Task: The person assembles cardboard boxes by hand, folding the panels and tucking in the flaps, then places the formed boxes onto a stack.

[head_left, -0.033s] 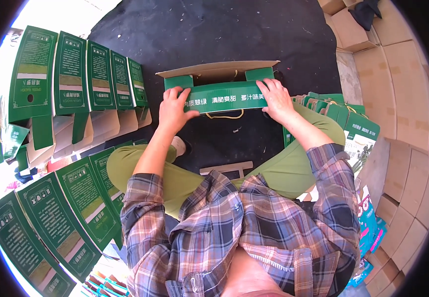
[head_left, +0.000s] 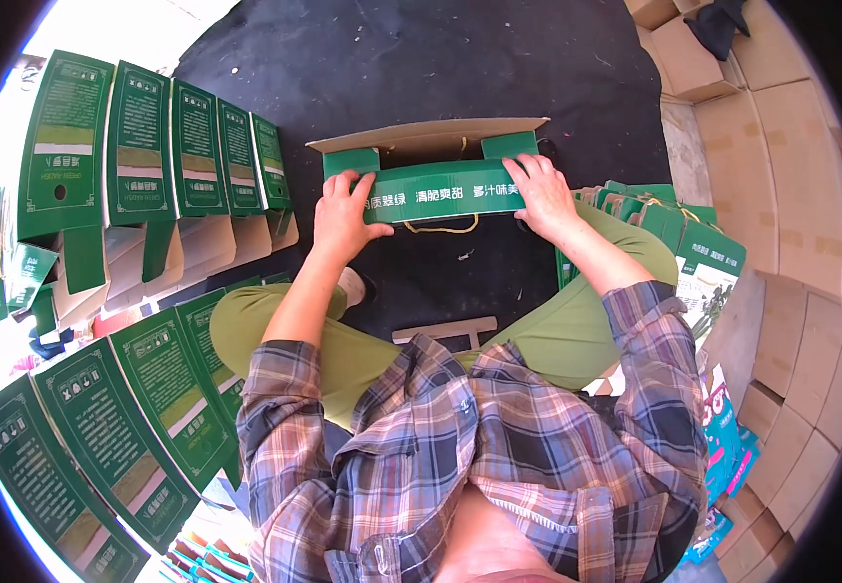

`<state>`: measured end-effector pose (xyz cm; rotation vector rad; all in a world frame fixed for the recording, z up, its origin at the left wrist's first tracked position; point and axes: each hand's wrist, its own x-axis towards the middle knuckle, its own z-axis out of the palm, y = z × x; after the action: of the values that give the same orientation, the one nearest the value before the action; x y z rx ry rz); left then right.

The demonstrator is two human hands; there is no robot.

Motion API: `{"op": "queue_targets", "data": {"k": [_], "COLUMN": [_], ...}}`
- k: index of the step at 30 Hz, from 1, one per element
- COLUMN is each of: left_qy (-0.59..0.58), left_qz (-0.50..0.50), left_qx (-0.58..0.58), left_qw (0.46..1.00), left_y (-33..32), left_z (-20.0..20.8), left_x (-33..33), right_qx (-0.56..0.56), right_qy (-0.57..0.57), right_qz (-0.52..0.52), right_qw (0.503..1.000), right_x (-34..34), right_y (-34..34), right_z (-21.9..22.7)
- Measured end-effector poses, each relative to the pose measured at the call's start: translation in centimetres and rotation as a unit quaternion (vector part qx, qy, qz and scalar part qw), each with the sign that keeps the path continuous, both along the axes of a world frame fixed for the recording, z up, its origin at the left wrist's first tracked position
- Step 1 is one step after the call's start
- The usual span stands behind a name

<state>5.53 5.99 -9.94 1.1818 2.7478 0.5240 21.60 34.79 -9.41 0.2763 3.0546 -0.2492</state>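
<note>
A green cardboard carton (head_left: 440, 185) with white lettering stands before me, its top partly open. My left hand (head_left: 341, 222) grips the front panel's left end, fingers over the upper edge and thumb at the lower edge. At the other end, my right hand (head_left: 547, 202) holds the same panel with its fingers bent over the top. Behind the panel, small green side flaps (head_left: 351, 161) fold inward, and a long brown back flap (head_left: 421, 131) is raised. A yellow cord handle (head_left: 445, 230) hangs in a loop below the panel. The carton's lower part is hidden.
Rows of similar green cartons (head_left: 141, 146) stand at my left. More green cartons with cord handles (head_left: 683, 233) are packed by my right knee. Brown boxes (head_left: 737, 175) are stacked along the right side. Dark sheeting (head_left: 421, 58) covers the floor ahead.
</note>
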Motion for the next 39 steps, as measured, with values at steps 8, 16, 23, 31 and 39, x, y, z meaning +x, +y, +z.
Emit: {"op": "queue_targets", "data": {"k": [8, 16, 23, 31, 39], "left_qy": [0.009, -0.004, 0.086, 0.004, -0.197], "left_qz": [-0.001, -0.018, -0.067, -0.120, 0.076], "left_qx": [-0.047, -0.062, -0.120, -0.058, 0.076], "left_qw": [0.999, 0.998, 0.987, 0.991, 0.974], "left_y": [-0.4, -0.7, 0.4, 0.2, 0.2], "left_z": [0.0, -0.2, -0.1, 0.1, -0.2], "left_x": [-0.3, -0.9, 0.4, 1.0, 0.5], "right_qx": [-0.034, -0.051, 0.002, 0.025, -0.138], "right_qy": [0.001, -0.003, -0.069, -0.088, 0.103], "right_qz": [0.017, 0.050, 0.063, -0.008, -0.077], "right_qw": [0.999, 0.997, 0.996, 0.996, 0.982], "right_x": [-0.7, -1.1, -0.2, -1.9, -2.7], "right_y": [0.1, 0.3, 0.3, 0.8, 6.1], "right_z": [-0.2, 0.1, -0.6, -0.8, 3.7]}}
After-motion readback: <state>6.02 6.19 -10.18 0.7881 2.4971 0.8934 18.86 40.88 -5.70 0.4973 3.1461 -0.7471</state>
